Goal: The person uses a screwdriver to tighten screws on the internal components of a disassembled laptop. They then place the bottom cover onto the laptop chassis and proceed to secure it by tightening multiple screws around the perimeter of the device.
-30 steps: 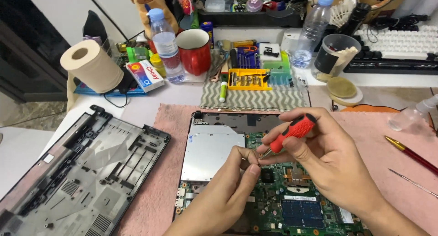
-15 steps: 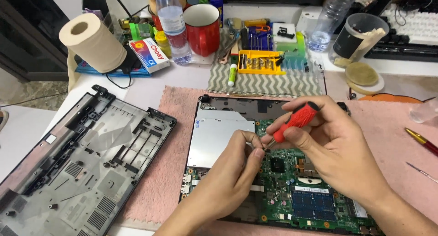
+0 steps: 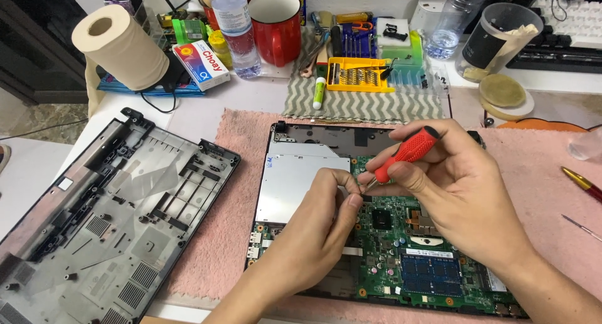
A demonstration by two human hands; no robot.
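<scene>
From the head camera, looking down: the opened laptop (image 3: 313, 180) lies on a pink cloth (image 3: 213, 249) near the front edge of the worktop, its green circuit board (image 3: 401, 249) bare and facing up, so every screw can be reached from above. The cloth seems to be there to cushion the shell and keep it from sliding.

The right hand (image 3: 464, 192) grips a red-handled screwdriver (image 3: 407, 151), fingers clenched round the handle, thumb and forefinger pinched low near the shaft, presumably for fine control. The tool slants down to the left, and its tip meets the board just right of the silver drive cover (image 3: 295, 186). The left hand (image 3: 320, 227) comes up from the front edge, its fingers pinched together right at the tip, as if steadying it or minding a tiny screw; whether anything sits between those fingertips I cannot tell, it is too small.

The removed bottom cover (image 3: 106, 224) lies inner face up on the left side of the worktop, well apart from the laptop, out of the way of both hands.

Along the back edge stand the supplies: a yellow bit tray (image 3: 357, 76) on a zigzag mat (image 3: 364, 104) just behind the laptop, within easy reach, a red mug (image 3: 276, 26), a water bottle (image 3: 235, 29), and a paper roll (image 3: 119, 45) towards the back left corner. A second, dark red tool (image 3: 580, 183) rests on the cloth by the right edge.
</scene>
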